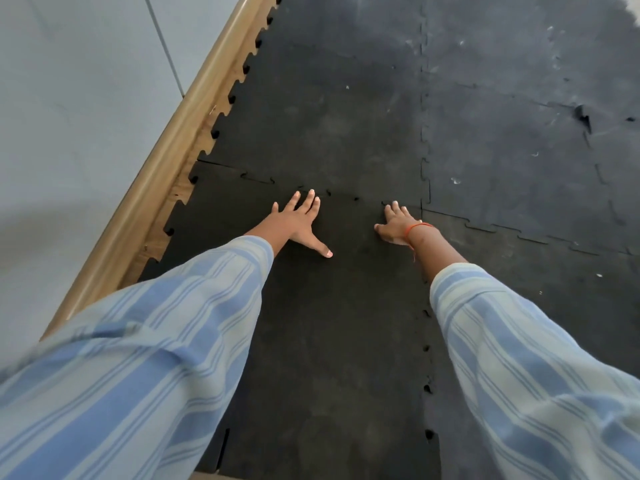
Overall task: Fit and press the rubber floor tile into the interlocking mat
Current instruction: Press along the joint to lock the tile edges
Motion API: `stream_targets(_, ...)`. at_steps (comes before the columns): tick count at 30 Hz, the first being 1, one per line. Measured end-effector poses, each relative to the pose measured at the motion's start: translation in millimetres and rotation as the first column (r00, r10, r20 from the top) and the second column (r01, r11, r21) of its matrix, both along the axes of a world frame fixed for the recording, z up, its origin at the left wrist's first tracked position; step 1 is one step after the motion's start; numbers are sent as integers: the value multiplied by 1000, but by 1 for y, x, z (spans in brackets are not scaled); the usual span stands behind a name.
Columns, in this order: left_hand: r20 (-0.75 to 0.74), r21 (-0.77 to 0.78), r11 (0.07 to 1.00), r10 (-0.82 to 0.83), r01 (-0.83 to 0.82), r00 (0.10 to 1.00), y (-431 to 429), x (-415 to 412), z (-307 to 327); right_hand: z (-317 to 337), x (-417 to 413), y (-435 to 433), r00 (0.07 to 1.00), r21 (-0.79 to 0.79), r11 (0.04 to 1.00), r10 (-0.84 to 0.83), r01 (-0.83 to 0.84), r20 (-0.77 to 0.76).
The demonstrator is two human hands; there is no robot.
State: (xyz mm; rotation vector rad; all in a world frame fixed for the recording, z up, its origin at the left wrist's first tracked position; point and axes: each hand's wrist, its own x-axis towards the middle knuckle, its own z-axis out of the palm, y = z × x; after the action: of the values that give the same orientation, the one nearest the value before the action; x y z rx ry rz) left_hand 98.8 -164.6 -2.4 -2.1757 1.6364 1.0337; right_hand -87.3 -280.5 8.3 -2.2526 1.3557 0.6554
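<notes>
A black rubber floor tile [332, 323] with puzzle-shaped edges lies below me, its far edge meeting the interlocking mat [322, 126] along a toothed seam [259, 180]. My left hand [298, 221] lies flat on the tile just short of that seam, fingers spread, thumb pointing right. My right hand [398, 223] also rests palm down near the tile's far right corner, an orange thread around its wrist. Small gaps show along the tile's right seam [426, 348]. Neither hand holds anything.
A wooden skirting board [166, 157] runs diagonally along the left, with a grey wall [76, 98] behind it. More dusty mat tiles [519, 116] stretch to the right, one with a lifted torn spot [583, 116]. Striped blue sleeves cover both forearms.
</notes>
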Motion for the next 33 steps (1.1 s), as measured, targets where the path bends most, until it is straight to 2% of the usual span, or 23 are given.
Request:
stream_targets(2, -30, -23, 1000, 10, -11, 999, 1, 12, 6, 4, 24, 14, 988, -36, 992, 121, -118, 92)
stream_targets(4, 23, -7, 999, 53, -53, 998, 11, 32, 8, 0, 47, 33, 973, -14, 982, 187, -186, 135)
stream_targets(7, 105, 33, 998, 48, -52, 993, 26, 57, 3, -15, 60, 47, 985, 10, 989, 147, -149, 95)
stream_targets(13, 96, 39, 999, 11, -14, 995, 25, 63, -4, -28, 53, 39, 985, 10, 988, 151, -152, 85)
stream_targets(19, 131, -26, 1000, 12, -9, 991, 34, 66, -7, -32, 48, 47, 979, -34, 996, 91, -87, 184)
stream_targets(22, 159, -56, 994, 102, -94, 982, 40, 70, -12, -38, 24, 54, 966, -117, 988, -68, 99, 249)
stream_targets(25, 153, -80, 976, 215, -204, 965, 43, 74, -16, -44, -16, 55, 956, -191, 955, -179, 225, 233)
stream_targets(29, 173, -72, 967, 252, -243, 952, 43, 76, -18, -48, -36, 47, 965, -208, 955, -170, 212, 201)
stream_targets(33, 232, 16, 974, 217, -227, 948, 36, 69, -3, -39, -36, 29, 984, -119, 982, -128, 143, 126)
